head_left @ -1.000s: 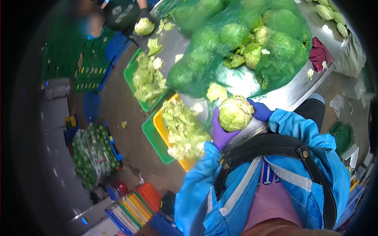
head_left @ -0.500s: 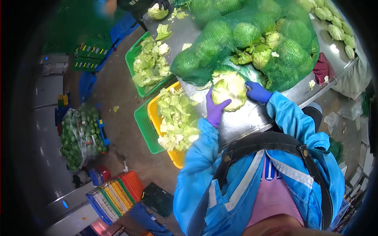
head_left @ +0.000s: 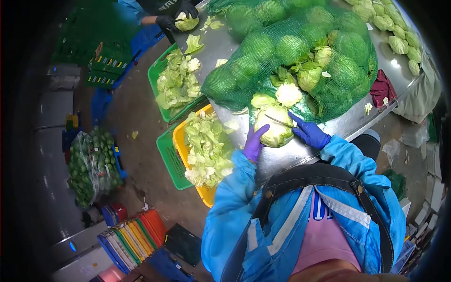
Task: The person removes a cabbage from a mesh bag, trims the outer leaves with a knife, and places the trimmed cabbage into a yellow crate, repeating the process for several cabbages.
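A pale cabbage (head_left: 275, 129) rests on the metal table (head_left: 272, 162) in front of me, with loosened outer leaves at its far side. My left hand (head_left: 255, 143), in a purple glove, steadies its left side with the thumb laid on top. My right hand (head_left: 310, 132), gloved in blue-purple, is closed around a knife (head_left: 278, 120); the handle is mostly hidden and the thin blade lies across the cabbage. Just beyond is a pale cut piece (head_left: 288, 95), against the green mesh sack (head_left: 263, 56) full of cabbages.
Loose leaves fill a yellow crate (head_left: 205, 196) and a green crate (head_left: 155, 75) left of the table. A co-worker's dark-gloved hands (head_left: 166, 22) hold another cabbage (head_left: 186, 21) at the far end. Smaller cabbages (head_left: 398, 44) and a dark red cloth (head_left: 383, 89) lie to the right.
The knife blade now shows across the cabbage, which sits slightly nearer me. A pale cut piece has appeared beyond it. The co-worker's second hand has come into view at the far cabbage.
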`<state>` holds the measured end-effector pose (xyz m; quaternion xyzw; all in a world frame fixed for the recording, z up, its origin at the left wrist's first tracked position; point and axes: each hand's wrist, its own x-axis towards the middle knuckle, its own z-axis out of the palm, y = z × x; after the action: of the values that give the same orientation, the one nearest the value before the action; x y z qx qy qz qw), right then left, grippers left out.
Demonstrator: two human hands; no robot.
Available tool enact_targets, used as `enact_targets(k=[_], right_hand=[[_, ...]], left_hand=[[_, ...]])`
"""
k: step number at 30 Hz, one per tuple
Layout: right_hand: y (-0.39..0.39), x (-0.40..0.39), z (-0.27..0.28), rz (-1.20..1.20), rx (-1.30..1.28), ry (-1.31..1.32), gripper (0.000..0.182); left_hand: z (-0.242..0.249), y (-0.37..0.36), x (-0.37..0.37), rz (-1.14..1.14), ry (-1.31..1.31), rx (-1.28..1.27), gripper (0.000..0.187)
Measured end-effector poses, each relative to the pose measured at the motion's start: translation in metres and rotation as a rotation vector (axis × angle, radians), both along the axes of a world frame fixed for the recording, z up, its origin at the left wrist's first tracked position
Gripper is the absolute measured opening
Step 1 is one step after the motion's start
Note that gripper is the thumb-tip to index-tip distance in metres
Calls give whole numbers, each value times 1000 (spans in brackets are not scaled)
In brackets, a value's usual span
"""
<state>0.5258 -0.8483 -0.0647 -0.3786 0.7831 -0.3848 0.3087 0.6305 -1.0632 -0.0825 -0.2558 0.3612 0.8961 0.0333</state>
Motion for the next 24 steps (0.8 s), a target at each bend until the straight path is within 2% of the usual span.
enact_targets(k=[4, 7, 9, 10, 12, 14, 16, 17, 18, 20, 21, 22, 24], right_hand=[[4, 2, -9, 28, -43, 116, 62], [1, 6, -18, -69, -27, 92, 56], [-10, 6, -33, -277, 9, 9, 54], [-10, 2, -38, -277, 10, 10, 54], [-14, -3, -28, -365, 16, -279, 50], [-22, -13, -11, -715, 106, -776, 40], [5, -28, -89, -537, 101, -268, 37], [3, -30, -56, -680, 74, -629, 39], [4, -24, -36, -678, 75, -628, 39], [5, -12, -10, -419, 0, -162, 43], [4, -12, 2, -336, 63, -146, 46], [0, -8, 0, -340, 64, -148, 46], [-6, 0, -17, -327, -25, -183, 44]], left_hand=[[3, 1, -1, 20, 26, -103, 61], [13, 2, -4, -30, -20, -108, 61], [17, 5, -6, -21, -24, -124, 60], [18, 6, -7, -11, -28, -142, 59], [20, 6, -9, 10, -48, -127, 57], [18, 0, -14, 24, -65, -113, 56], [8, -18, -22, -226, 76, -228, 64], [5, -19, -25, -222, 84, -310, 73], [9, -15, -27, -220, 85, -310, 73], [19, -4, -29, -17, 4, -567, 81], [15, 1, -30, 22, -22, -613, 91], [5, 4, -27, 17, -23, -613, 91], [-12, 10, -20, -160, 171, -1225, 105]])
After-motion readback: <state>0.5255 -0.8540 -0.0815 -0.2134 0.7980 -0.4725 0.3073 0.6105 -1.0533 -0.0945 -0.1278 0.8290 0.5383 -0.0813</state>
